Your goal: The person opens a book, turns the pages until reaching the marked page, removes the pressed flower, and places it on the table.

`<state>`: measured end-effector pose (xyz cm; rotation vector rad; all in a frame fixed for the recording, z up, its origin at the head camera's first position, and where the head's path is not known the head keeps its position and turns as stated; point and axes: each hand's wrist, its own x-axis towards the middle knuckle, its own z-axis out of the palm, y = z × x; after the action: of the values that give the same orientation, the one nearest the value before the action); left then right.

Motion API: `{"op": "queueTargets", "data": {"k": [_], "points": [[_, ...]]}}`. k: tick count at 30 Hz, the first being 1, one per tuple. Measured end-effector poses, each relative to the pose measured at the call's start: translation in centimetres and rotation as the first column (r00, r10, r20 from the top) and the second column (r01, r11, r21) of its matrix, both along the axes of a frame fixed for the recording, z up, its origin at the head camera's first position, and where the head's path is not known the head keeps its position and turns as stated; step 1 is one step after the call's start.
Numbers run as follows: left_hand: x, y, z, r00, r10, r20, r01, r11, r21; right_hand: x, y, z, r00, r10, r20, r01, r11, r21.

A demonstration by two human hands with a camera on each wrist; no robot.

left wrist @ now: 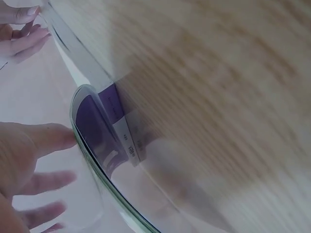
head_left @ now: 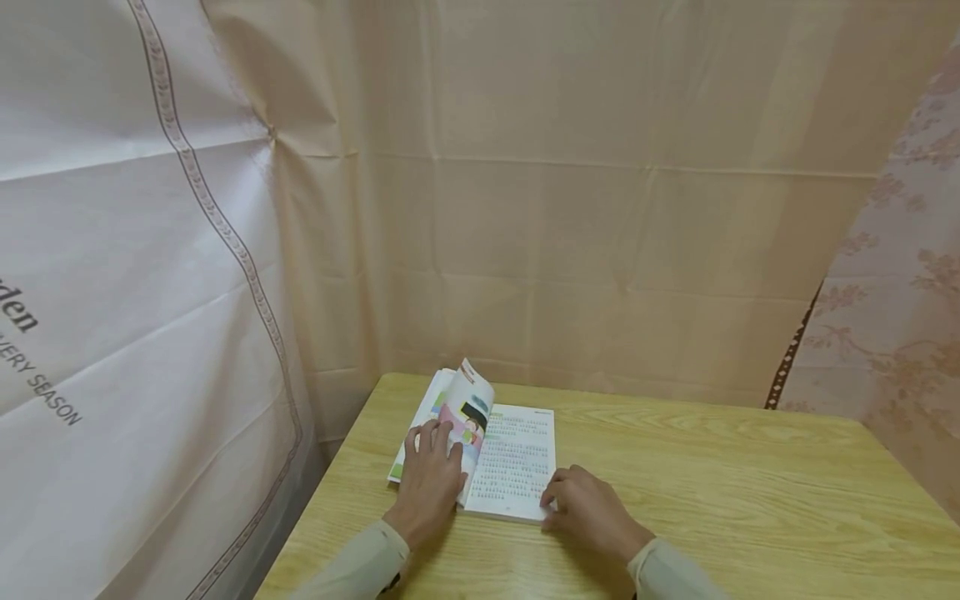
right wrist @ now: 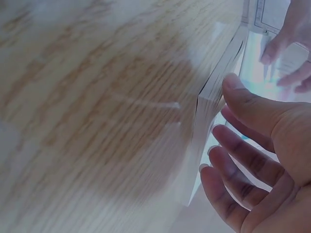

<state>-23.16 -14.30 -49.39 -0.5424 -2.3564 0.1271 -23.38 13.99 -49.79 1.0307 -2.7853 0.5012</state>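
An open book (head_left: 513,467) lies on the wooden table, a page of printed text on its right side. Its left leaf (head_left: 468,408) stands up in a curve and shows a coloured cartoon picture. My left hand (head_left: 429,477) rests on the left pages with fingers spread; in the left wrist view its thumb touches the bowed page edges (left wrist: 92,158). At the book's lower right corner is my right hand (head_left: 588,510), fingers loosely bent. In the right wrist view, its thumb (right wrist: 243,94) is at the page edges, apart from the other fingers, with no page visibly pinched.
The wooden table (head_left: 720,492) extends to the right of the book. A beige cloth (head_left: 600,250) hangs behind it. On the left hangs a pale printed sheet (head_left: 150,333), and on the right a floral cloth (head_left: 892,317).
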Motion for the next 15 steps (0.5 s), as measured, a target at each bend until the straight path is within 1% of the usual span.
{"op": "queueTargets", "data": {"k": [3, 8, 12, 15], "points": [[0.05, -0.07, 0.18, 0.999, 0.014, 0.029, -0.013, 0.999, -0.032, -0.09, 0.08, 0.07, 1.000, 0.016, 0.002, -0.016, 1.000, -0.004], [0.00, -0.14, 0.20, 0.999, -0.001, 0.049, 0.004, 0.998, -0.063, -0.17, 0.14, 0.26, 0.999, 0.044, -0.021, -0.044, 0.999, -0.004], [0.02, -0.07, 0.15, 0.997, -0.032, 0.065, 0.036, 0.997, -0.071, -0.04, 0.12, 0.38, 0.997, 0.042, -0.061, -0.042, 0.999, 0.011], [0.00, 0.10, 0.12, 0.990, -0.094, 0.102, 0.100, 0.993, -0.064, 0.12, 0.04, 0.53, 0.997, 0.022, -0.076, -0.022, 1.000, 0.013]]}}
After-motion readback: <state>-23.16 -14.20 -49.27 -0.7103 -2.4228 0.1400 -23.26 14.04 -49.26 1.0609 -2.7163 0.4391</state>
